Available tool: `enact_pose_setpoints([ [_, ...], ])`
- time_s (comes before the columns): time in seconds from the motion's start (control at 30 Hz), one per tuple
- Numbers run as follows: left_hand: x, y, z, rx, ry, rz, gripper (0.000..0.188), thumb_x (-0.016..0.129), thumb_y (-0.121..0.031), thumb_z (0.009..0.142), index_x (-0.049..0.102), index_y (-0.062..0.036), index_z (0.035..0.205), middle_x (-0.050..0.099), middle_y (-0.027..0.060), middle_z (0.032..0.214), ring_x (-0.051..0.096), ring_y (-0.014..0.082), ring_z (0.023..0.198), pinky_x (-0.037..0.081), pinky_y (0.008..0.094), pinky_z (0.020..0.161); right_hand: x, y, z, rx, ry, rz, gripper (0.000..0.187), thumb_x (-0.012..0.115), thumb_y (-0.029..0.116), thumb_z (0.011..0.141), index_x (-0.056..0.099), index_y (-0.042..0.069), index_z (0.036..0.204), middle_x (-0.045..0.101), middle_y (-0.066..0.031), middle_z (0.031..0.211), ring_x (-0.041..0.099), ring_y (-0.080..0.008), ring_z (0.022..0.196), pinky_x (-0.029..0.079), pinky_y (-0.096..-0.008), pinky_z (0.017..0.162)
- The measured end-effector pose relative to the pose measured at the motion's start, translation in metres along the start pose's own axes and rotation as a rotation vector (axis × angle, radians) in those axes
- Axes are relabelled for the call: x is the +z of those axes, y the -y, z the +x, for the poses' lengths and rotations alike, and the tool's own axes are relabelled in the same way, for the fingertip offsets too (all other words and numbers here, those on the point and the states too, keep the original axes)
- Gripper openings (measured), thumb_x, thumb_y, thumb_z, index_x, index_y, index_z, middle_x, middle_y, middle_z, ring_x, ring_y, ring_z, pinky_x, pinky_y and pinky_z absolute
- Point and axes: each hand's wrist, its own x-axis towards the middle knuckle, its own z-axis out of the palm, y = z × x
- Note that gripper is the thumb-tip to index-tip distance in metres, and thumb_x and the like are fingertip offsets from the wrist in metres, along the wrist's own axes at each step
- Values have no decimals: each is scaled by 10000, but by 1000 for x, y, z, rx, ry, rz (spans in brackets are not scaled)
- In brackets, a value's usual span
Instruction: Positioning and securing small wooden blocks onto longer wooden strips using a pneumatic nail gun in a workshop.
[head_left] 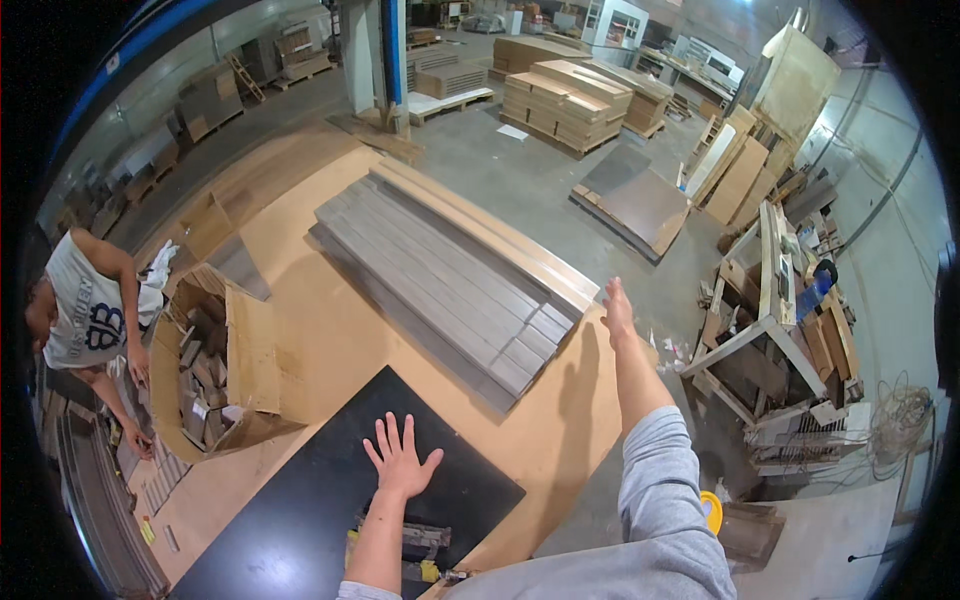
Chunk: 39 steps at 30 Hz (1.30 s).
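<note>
My left hand (404, 460) is spread with its fingers apart over a black panel (300, 500) on the worktable. It holds nothing; whether it touches the panel I cannot tell. Stretched out to the right, my right hand (617, 308) is at the near right end of a stack of long grey wood-grain boards (440, 280). Its fingers are straight and nothing is in them. Along the stack's far side runs a pale long strip (490, 230). Partly behind my left forearm lies a tool with yellow parts (430, 570), its kind unclear.
A co-worker (95, 300) stands at the left, hands near small grey slats. An open cardboard box (250, 360) of offcuts sits between us. Past the tan tabletop (310, 340) are a floor panel stack (630, 200), a scrap-filled white frame (780, 330) and board pallets (565, 100).
</note>
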Motion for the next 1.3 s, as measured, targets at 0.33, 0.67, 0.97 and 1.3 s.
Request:
enact_pose_setpoints([
  [0.33, -1, 0, -1, -4, 8, 8, 1034, 521, -709, 987, 60, -141, 1718, -86, 192, 1779, -132, 397, 1632, -77, 688, 1247, 11, 7, -9, 14, 126, -130, 919, 371, 757, 1034, 251, 128, 1692, 240, -93, 1760, 297, -400, 1575, 303, -662, 1190],
  [0.67, -2, -11, 2, 17, 24, -7, 1027, 529, -700, 987, 75, -139, 1717, -94, 192, 1778, -135, 389, 1633, -79, 682, 1252, 37, -11, -20, 16, -122, 174, 1073, 370, 860, 960, 77, 166, 1724, 70, -94, 1795, 62, -344, 1643, 116, -594, 1284],
  [0.97, 2, 5, -1, 3, -48, -53, 1023, 546, -707, 974, 128, -136, 1712, -50, 203, 1778, -100, 401, 1635, -67, 696, 1247, 80, -20, -7, 26, -89, 337, 1172, 317, 920, 920, 16, 116, 1718, -9, -126, 1794, 32, -337, 1644, 35, -534, 1304],
  [1.3, -6, 4, -12, 14, -94, -89, 965, 571, -651, 979, 160, -181, 1715, -4, 168, 1788, -58, 366, 1647, -30, 658, 1276, 42, -61, -235, -42, -89, 281, 736, 353, 629, 1064, 250, 247, 1684, 276, -108, 1735, 219, -292, 1615, 170, -505, 1290],
])
